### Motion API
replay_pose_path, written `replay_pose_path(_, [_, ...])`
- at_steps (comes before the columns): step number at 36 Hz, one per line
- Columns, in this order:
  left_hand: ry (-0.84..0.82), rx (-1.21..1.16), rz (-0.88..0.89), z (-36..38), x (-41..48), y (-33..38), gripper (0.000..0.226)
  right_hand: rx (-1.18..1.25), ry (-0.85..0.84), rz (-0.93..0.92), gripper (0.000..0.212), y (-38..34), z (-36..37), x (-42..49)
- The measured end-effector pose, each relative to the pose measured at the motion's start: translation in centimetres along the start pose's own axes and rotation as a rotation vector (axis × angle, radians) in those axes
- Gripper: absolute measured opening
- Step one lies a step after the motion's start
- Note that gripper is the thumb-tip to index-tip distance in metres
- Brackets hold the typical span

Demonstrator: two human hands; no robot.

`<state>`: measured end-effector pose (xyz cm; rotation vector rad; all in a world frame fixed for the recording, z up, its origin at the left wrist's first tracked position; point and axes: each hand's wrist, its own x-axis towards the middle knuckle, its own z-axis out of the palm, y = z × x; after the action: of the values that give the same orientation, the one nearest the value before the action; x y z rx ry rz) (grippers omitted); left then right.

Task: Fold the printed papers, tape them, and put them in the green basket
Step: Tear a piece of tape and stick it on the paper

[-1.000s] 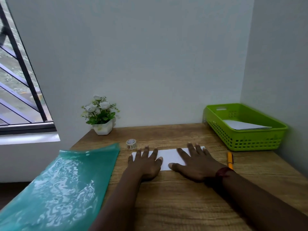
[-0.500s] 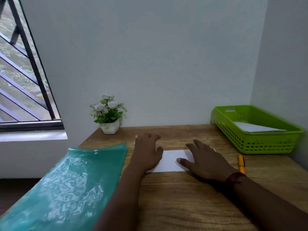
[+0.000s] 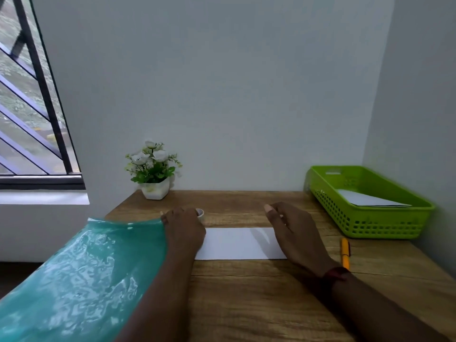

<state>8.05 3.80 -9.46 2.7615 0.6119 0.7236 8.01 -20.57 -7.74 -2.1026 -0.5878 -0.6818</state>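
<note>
Folded paper point(image 3: 237, 243): plain white face up, flat on wooden table point(image 3: 246, 304), between both hands. Left hand point(image 3: 183, 229): covers the paper's left end, fingers curled round tape roll point(image 3: 201, 214) just behind it. Right hand point(image 3: 293, 230): above the right end, relaxed, holding nothing. Green basket point(image 3: 370, 225): far right, white sheet point(image 3: 367, 199) inside. Orange pen point(image 3: 345, 253): near the basket.

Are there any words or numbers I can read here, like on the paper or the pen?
No readable text anywhere.
The folded paper shows a blank white side.
The sheet in the green basket looks blank.
The pen: markings too small to read.
The tape roll: mostly hidden by the left hand.
</note>
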Motion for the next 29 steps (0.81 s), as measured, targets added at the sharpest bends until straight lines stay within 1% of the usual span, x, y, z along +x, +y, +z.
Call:
replay_pose_path(4, [0.030, 0.033, -0.010, 0.0, 0.0, 0.1, 0.033, -0.005, -0.013, -0.014, 0.044, 0.0, 0.2, 0.0])
replay_pose_path(8, [0.056, -0.034, 0.017, -0.4, -0.2, 0.7, 0.024, -0.004, -0.011, -0.030, 0.042, -0.2, 0.2, 0.0])
replay_pose_path(10, [0.064, -0.145, 0.076, -0.9, -0.4, 1.4, 0.020, -0.004, -0.014, -0.034, 0.039, -0.1, 0.1, 0.0])
replay_pose_path(13, [-0.006, -0.434, 0.157, -1.9, -1.4, 3.3, 0.017, 0.002, -0.027, -0.034, 0.032, -0.1, 0.2, 0.1])
replay_pose_path(15, [-0.017, -0.498, 0.274, -2.1, -2.3, 4.6, 0.015, -0.014, -0.052, -0.039, 0.027, 0.1, 0.2, 0.1])
replay_pose_path(17, [-0.045, -0.572, 0.323, -2.1, -3.1, 5.8, 0.012, -0.044, -0.095, -0.052, 0.028, 0.2, 0.3, 0.0])
replay_pose_path(21, [-0.212, -0.805, 0.254, -1.7, -4.2, 7.3, 0.015, -0.032, -0.153, -0.089, 0.029, 0.3, 0.3, -0.2])
replay_pose_path(23, [-0.245, -0.863, 0.225, -1.5, -4.3, 7.6, 0.013, -0.018, -0.162, -0.098, 0.033, 0.4, 0.3, -0.2])
replay_pose_path(26, [-0.272, -0.940, 0.190, -1.6, -4.4, 7.6, 0.017, -0.028, -0.181, -0.106, 0.041, 0.7, 0.3, -0.1])
replay_pose_path(29, [-0.308, -1.023, 0.185, -1.9, -4.4, 7.6, 0.015, 0.008, -0.163, -0.127, 0.041, 0.8, 0.3, 0.0])
